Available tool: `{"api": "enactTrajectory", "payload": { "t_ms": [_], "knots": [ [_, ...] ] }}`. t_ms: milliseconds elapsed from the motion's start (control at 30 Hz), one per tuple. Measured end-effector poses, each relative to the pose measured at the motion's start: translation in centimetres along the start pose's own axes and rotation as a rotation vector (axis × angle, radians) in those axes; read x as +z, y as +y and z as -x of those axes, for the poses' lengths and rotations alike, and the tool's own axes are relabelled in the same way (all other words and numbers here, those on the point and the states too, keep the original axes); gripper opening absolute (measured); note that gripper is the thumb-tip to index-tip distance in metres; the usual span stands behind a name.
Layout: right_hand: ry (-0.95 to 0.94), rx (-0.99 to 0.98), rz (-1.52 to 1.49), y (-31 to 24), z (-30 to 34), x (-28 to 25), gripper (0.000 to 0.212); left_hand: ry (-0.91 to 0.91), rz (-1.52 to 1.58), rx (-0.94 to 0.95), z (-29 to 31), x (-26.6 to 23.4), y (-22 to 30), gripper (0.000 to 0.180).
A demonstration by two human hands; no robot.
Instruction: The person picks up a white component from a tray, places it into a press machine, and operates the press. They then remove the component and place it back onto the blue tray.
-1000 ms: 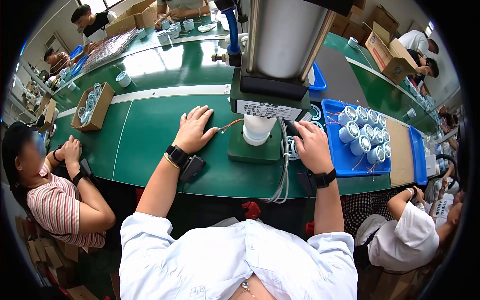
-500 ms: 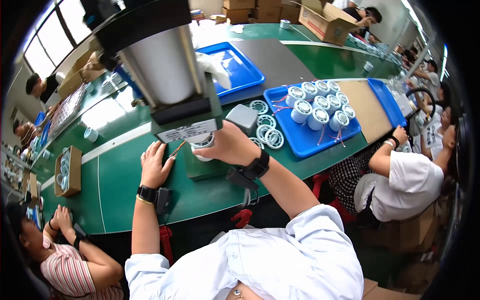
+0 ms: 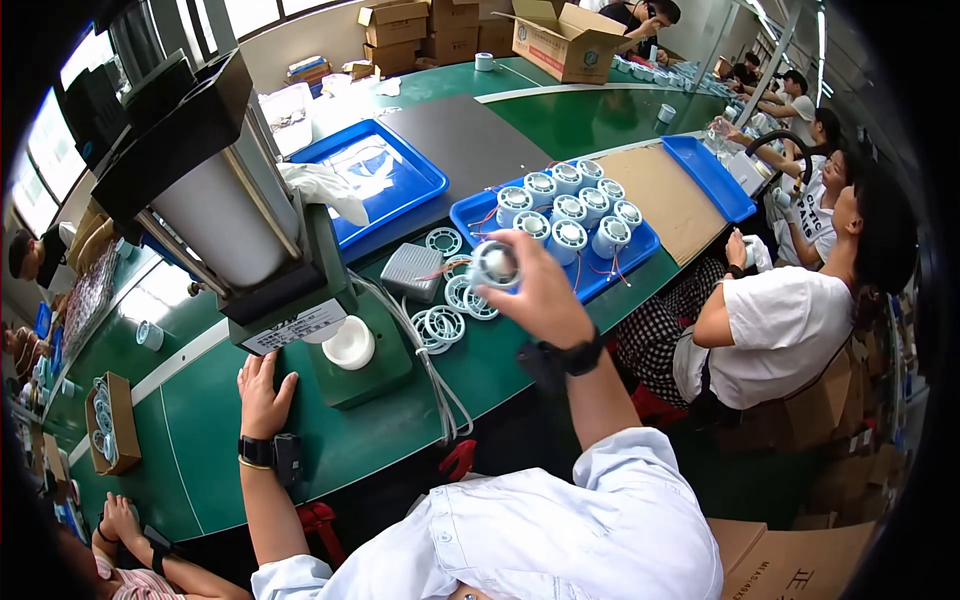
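My right hand point(image 3: 543, 295) is raised over the front of the table, its fingers wrapped around a pale blue cylindrical housing point(image 3: 497, 264) with a slotted ring on its end and thin red wires trailing from it. Behind it, a blue tray point(image 3: 643, 250) carries several similar housings standing upright. My left hand point(image 3: 264, 398) lies on the green table with fingers stretched out, next to the base of a bench press point(image 3: 240, 220). A white round seat point(image 3: 349, 343) on the press base holds no housing.
Several loose pale rings point(image 3: 430, 240) and a grey box-like block point(image 3: 411, 272) lie right of the press, beside grey cables point(image 3: 435, 385). A second blue tray point(image 3: 425, 180) sits behind. A carton of rings point(image 3: 124, 430) stands at left. Co-workers sit on both sides.
My right hand has come out from under the press, carrying the housing right toward the filled tray. The view has swung right. My left hand stays on the table beside the press.
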State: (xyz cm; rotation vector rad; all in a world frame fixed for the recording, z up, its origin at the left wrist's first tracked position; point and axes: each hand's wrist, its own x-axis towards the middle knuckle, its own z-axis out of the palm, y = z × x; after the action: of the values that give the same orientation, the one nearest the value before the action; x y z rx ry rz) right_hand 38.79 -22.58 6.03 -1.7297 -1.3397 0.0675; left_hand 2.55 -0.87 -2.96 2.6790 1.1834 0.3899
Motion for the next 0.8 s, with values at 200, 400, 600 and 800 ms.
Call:
{"api": "enactTrajectory", "payload": {
  "t_ms": [200,400,600,800],
  "knots": [
    [0.100,0.197,0.318,6.9,3.0,-8.9,0.054,-0.001,-0.018,-0.008,0.1,-0.5,-0.1,0.056],
    [-0.068,0.078,0.478,12.7,1.1,-9.1,0.052,-0.023,-0.013,-0.026,-0.2,-0.3,0.7,0.055],
    [0.011,0.246,0.472,12.5,-0.2,-7.7,0.053,-0.010,0.004,-0.044,0.2,-0.2,0.7,0.054],
    [0.144,0.197,-0.014,6.6,-0.8,-3.7,0.031,0.111,-0.019,0.031,0.6,-0.8,0.5,0.050]
  ]
}}
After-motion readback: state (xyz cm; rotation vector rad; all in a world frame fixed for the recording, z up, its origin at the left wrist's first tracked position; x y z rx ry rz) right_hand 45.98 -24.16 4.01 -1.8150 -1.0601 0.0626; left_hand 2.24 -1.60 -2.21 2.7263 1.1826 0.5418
